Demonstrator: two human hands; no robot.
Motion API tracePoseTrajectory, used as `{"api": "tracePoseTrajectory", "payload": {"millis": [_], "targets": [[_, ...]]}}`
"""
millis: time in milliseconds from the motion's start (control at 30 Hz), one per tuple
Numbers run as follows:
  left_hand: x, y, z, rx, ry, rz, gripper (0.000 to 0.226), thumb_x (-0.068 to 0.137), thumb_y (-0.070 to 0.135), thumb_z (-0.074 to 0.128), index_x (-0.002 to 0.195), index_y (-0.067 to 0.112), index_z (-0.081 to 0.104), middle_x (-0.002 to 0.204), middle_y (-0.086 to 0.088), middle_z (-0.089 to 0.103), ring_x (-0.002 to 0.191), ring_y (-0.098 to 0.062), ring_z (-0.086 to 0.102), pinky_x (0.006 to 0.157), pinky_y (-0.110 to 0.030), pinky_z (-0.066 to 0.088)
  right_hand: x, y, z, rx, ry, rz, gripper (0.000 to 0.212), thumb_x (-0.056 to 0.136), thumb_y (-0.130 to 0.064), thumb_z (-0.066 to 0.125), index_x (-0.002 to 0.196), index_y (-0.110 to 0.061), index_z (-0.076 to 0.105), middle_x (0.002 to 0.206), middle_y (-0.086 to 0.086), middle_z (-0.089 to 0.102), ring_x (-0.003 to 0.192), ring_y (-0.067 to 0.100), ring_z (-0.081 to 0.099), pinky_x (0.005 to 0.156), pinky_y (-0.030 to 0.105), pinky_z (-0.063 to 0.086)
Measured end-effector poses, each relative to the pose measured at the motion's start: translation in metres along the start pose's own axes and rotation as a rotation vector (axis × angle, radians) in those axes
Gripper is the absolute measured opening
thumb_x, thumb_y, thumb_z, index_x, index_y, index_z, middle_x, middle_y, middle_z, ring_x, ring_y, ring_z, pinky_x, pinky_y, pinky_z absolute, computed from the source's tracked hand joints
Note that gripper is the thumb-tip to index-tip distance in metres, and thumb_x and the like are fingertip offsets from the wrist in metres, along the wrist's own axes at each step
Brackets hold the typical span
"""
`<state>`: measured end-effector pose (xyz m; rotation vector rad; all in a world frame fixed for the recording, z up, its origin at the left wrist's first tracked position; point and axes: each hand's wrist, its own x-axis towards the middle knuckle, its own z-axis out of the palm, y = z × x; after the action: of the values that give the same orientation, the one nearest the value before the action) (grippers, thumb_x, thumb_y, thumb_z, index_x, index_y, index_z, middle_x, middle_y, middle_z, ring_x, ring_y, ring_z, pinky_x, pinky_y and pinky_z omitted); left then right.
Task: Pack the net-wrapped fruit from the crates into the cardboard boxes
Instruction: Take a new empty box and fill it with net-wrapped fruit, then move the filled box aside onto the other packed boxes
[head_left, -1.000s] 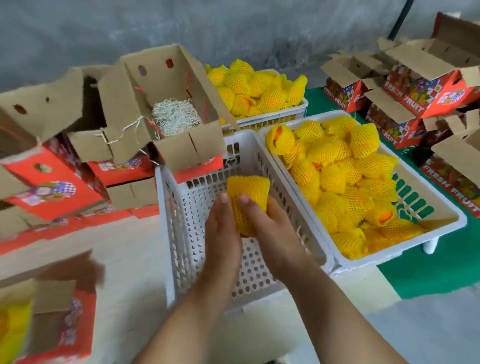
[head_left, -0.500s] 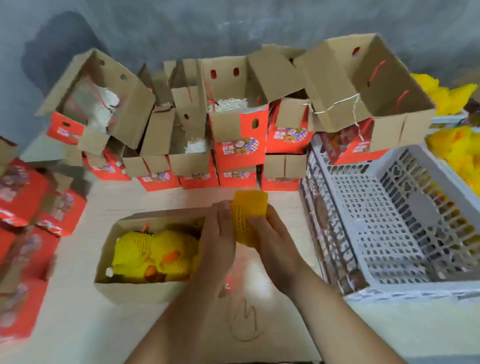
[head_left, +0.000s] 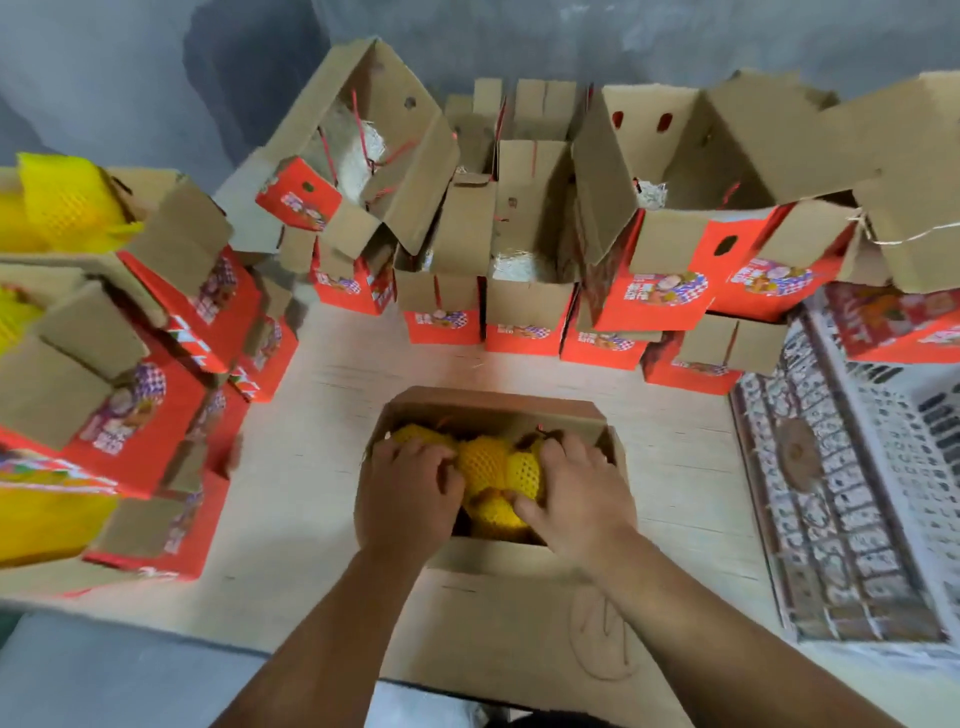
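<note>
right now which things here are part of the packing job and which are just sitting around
In the job:
- open box in front, being filled
- netted fruit inside it
- left hand and right hand, both on the fruit

Sitting around:
- empty red boxes stacked at the back
- filled boxes on the left
- white crate on the right, no fruit visible in it

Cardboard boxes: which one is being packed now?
The open box nearest the person, lying flat mid-table, with the left hand and right hand on netted fruit inside; the others stand untouched around it.
</note>
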<state>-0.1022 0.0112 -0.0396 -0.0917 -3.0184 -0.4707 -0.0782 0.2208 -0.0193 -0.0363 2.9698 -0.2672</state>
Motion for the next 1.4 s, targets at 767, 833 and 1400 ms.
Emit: {"api": "tracePoseTrajectory", "payload": {"millis": [767,833,1400], "targets": [[-0.005,-0.028,-0.014,-0.013,-0.232,-0.396,0.091,0.100,0.025,0.063,0.164,0.032,0.000,0.155,0.004,0.050,0.129,-0.022,0.061,0.104,-0.036,0.052,-0.037,0.030,0.009,0.804,0.014,0.343,0.047,0.091,-0.004,0.060,0.134,-0.024,0.055,0.111,0.011,0.068,0.097,0.035,0.065,0.086,0.054,0.057],[-0.013,-0.035,-0.023,-0.103,-0.235,-0.414,0.078,0.102,0.031,0.060,0.163,0.035,0.013,0.155,0.006,0.051,0.131,-0.022,0.060,0.109,-0.035,0.048,-0.021,0.028,0.005,0.759,-0.009,0.322,0.042,0.093,-0.008,0.061,0.131,-0.025,0.057,0.110,0.013,0.069,0.095,0.038,0.065,0.084,0.053,0.056],[-0.085,-0.109,-0.053,-1.203,-0.044,-1.261,0.106,0.085,0.012,0.069,0.159,0.048,0.002,0.150,-0.007,0.034,0.128,-0.035,0.049,0.103,-0.045,0.052,0.063,-0.198,0.049,1.091,-0.185,0.328,0.082,0.105,-0.014,0.038,0.158,-0.045,-0.016,0.171,-0.007,0.003,0.155,0.036,0.018,0.118,0.063,0.030]]}}
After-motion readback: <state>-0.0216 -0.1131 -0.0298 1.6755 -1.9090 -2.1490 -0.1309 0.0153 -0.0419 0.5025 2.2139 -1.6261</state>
